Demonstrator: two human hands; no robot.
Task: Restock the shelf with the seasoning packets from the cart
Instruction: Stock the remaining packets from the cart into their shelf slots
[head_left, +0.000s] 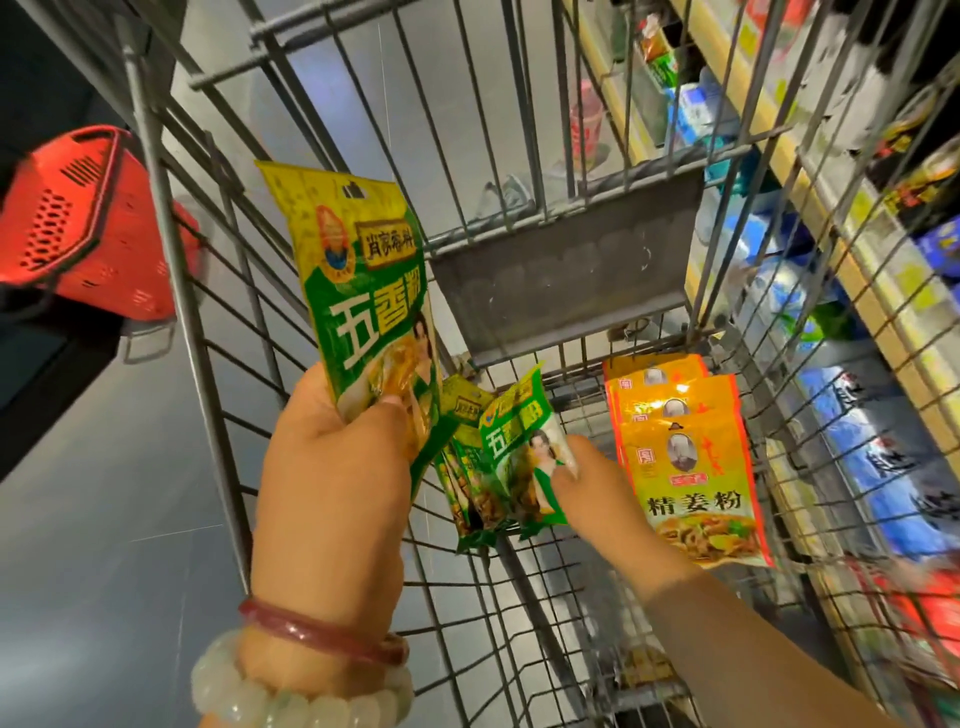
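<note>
Looking down into the wire cart (571, 519), we see our left hand (332, 467) raised above its near corner, the grip grasping a green seasoning packet (363, 291) by its bottom edge, thumb across the front so that the packet stands upright. Our right hand (608, 499) is lower, inside the cart, its grip pinching the corner of another green packet (519, 447) that lies on top of a small pile of green packets (472, 493) on the cart floor. Just beside that pile, to the right, a stack of orange packets (691, 467) rests overlapped on the wire bottom, touching the right forearm. A grey folded flap (566, 270) of the cart sits behind them. On the left wrist are a red bangle (322, 634) and a pale bead bracelet (291, 701). A red shopping basket (78, 218) stands outside the cart on the left, and the shelf (841, 270), blurred, runs along the right with blue and mixed goods.
</note>
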